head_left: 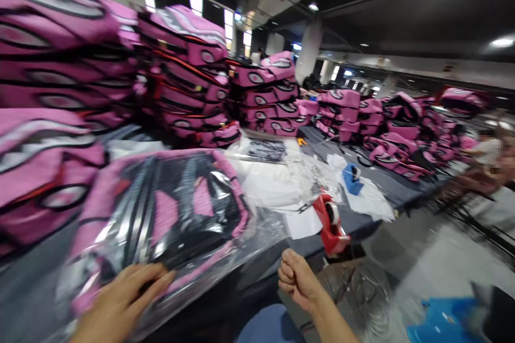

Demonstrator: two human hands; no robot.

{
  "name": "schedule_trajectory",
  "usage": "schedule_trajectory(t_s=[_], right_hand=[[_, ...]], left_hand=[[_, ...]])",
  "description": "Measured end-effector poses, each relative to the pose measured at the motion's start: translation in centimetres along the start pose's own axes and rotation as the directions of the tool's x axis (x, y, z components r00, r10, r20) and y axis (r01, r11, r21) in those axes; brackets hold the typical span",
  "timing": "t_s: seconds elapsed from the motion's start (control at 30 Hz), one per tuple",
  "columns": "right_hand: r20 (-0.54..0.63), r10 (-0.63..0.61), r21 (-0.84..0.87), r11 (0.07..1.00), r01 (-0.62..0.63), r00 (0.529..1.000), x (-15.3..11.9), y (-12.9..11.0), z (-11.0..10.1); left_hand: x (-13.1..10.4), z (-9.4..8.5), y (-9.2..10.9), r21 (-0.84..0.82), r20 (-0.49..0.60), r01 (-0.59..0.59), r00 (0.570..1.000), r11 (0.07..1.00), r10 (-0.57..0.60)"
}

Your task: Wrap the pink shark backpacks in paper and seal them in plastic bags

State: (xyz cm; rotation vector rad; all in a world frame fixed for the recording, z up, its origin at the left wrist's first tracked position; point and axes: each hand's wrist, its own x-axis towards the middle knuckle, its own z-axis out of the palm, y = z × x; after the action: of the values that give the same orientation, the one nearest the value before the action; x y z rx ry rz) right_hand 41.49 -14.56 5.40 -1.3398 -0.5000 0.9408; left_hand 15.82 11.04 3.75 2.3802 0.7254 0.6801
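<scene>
A pink and black bag (181, 214) lies on the dark table inside a clear plastic bag, its straps facing up. My left hand (124, 297) rests on the near left edge of the plastic, its thumb apart from the fingers. Right of the packed bag, my right hand (298, 281) is curled into a fist off the table's front edge; what it holds, if anything, is hidden. Just beyond it stands a red tape dispenser (332, 225) beside a white paper (303, 223).
Stacks of pink bags (189, 80) line the table's back and left. Clear plastic bags (273, 182) and a blue tape dispenser (352, 179) lie mid-table. At the right, a person (488, 153) is partly visible. A blue object (442, 319) lies at lower right.
</scene>
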Motion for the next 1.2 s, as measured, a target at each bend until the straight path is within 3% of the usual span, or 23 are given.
schedule_trajectory(t_s=[0.03,0.07,0.17,0.27,0.33,0.37,0.4,0.43,0.5,0.6,0.67,0.7,0.77,0.83,0.87,0.9,0.97,1.07,1.13,1.2], right_hand=[[0.189,0.013,-0.016,1.000,-0.010,0.982,0.6,-1.2,1.8],[0.364,0.013,-0.069,0.998,0.013,0.931,1.4,-2.7,3.4],[0.716,0.026,-0.342,0.884,0.318,0.698,5.1,-7.9,7.9],[0.878,0.133,-0.448,0.568,0.690,0.460,9.7,-11.3,12.1],[0.895,0.257,-0.438,0.348,0.829,0.365,12.3,-11.7,14.3],[0.881,0.324,-0.433,0.264,0.862,0.344,13.2,-11.5,15.2],[0.857,0.375,-0.445,0.192,0.875,0.353,14.0,-11.1,15.8],[0.828,0.398,-0.475,0.125,0.871,0.394,14.5,-10.8,16.1],[0.767,0.361,-0.573,0.017,0.819,0.530,15.0,-10.2,16.1],[0.678,0.174,-0.714,-0.074,0.696,0.714,14.3,-9.5,14.4],[0.657,-0.045,-0.752,-0.116,0.649,0.753,12.9,-8.7,12.6],[0.671,-0.161,-0.742,-0.144,0.655,0.724,12.0,-8.2,11.7],[0.769,-0.277,-0.634,-0.222,0.740,0.576,10.1,-6.6,10.1],[0.886,-0.227,-0.458,-0.301,0.837,0.403,8.6,-5.0,8.9],[0.921,-0.181,-0.386,-0.327,0.863,0.344,8.1,-4.3,8.5],[0.938,-0.146,-0.347,-0.348,0.871,0.315,7.8,-3.7,8.2],[0.942,-0.111,-0.336,-0.374,0.865,0.318,7.8,-2.8,7.8],[0.938,-0.091,-0.343,-0.368,0.865,0.333,8.5,-2.1,7.5],[0.938,-0.105,-0.346,-0.353,0.869,0.330,8.9,-1.8,7.6],[0.935,-0.142,-0.355,-0.318,0.879,0.326,8.9,-1.5,7.8]], left_hand=[[-0.6,-0.9,0.6,-0.010,-0.003,0.050,0.999,0.999,-0.050],[-0.9,-1.6,1.3,-0.030,0.014,0.097,0.995,0.995,-0.097],[-0.5,-2.6,3.6,-0.045,0.064,0.196,0.979,0.980,-0.193],[0.1,-2.8,4.8,-0.035,0.080,0.241,0.968,0.970,-0.238],[0.1,-2.7,4.9,-0.036,0.088,0.249,0.966,0.968,-0.245],[0.0,-2.6,4.9,-0.036,0.091,0.249,0.965,0.968,-0.245],[-0.1,-2.6,4.8,-0.037,0.092,0.249,0.965,0.968,-0.245],[-0.1,-2.5,4.7,-0.039,0.089,0.248,0.966,0.968,-0.244],[-0.3,-2.4,4.4,-0.045,0.082,0.241,0.968,0.970,-0.237],[-0.5,-2.3,4.1,-0.057,0.069,0.219,0.974,0.974,-0.215],[-0.5,-2.3,3.9,-0.060,0.058,0.202,0.978,0.977,-0.199],[-0.5,-2.2,3.8,-0.058,0.055,0.195,0.980,0.979,-0.192],[-0.3,-2.1,3.7,-0.053,0.057,0.184,0.982,0.982,-0.181],[-0.2,-2.0,3.7,-0.038,0.059,0.179,0.983,0.983,-0.176],[-0.2,-1.9,3.7,-0.028,0.058,0.174,0.983,0.984,-0.172],[-0.3,-1.8,3.6,-0.017,0.059,0.158,0.986,0.987,-0.157],[-1.0,-1.7,3.1,0.033,0.044,0.095,0.994,0.995,-0.096],[-3.2,-2.3,1.3,0.165,-0.063,0.020,0.998,0.986,-0.010],[-5.0,-3.3,-0.3,0.221,-0.147,0.060,0.989,0.973,-0.028],[-6.3,-4.3,-1.7,0.205,-0.147,0.119,0.985,0.972,-0.090]])
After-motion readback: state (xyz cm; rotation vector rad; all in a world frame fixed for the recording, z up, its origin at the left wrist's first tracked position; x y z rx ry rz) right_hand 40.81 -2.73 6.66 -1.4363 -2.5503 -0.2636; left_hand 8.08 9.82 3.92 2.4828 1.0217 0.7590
